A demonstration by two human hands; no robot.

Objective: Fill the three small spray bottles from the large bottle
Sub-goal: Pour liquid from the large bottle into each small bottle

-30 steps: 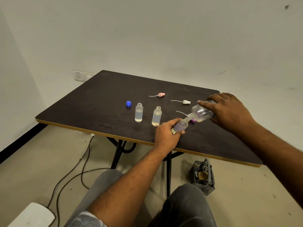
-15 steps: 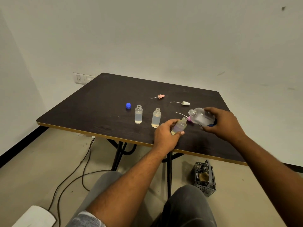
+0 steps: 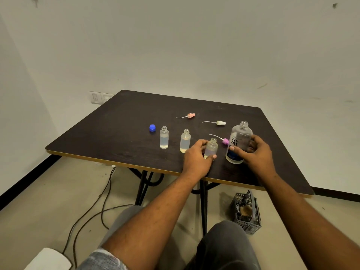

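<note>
The large clear bottle (image 3: 240,141) stands upright and uncapped on the dark table (image 3: 116,125), and my right hand (image 3: 255,152) grips its lower half. My left hand (image 3: 196,158) holds a small open spray bottle (image 3: 211,148) upright just left of it, with liquid inside. Two more small open bottles (image 3: 164,137) (image 3: 185,140) stand to the left, each holding liquid. Three spray heads with dip tubes lie behind: pink (image 3: 191,115), white (image 3: 221,123) and purple (image 3: 225,141). A blue cap (image 3: 152,128) lies at the left.
The table's front edge runs close below my hands. Under the table are black legs, cables (image 3: 97,207) on the floor and a dark mesh basket (image 3: 246,211). A wall socket (image 3: 97,97) sits behind the table's left corner. My knees are at the bottom.
My right hand tipped the large bottle back from pouring into the small bottle and stood it upright on the table. My left hand brought the small bottle upright.
</note>
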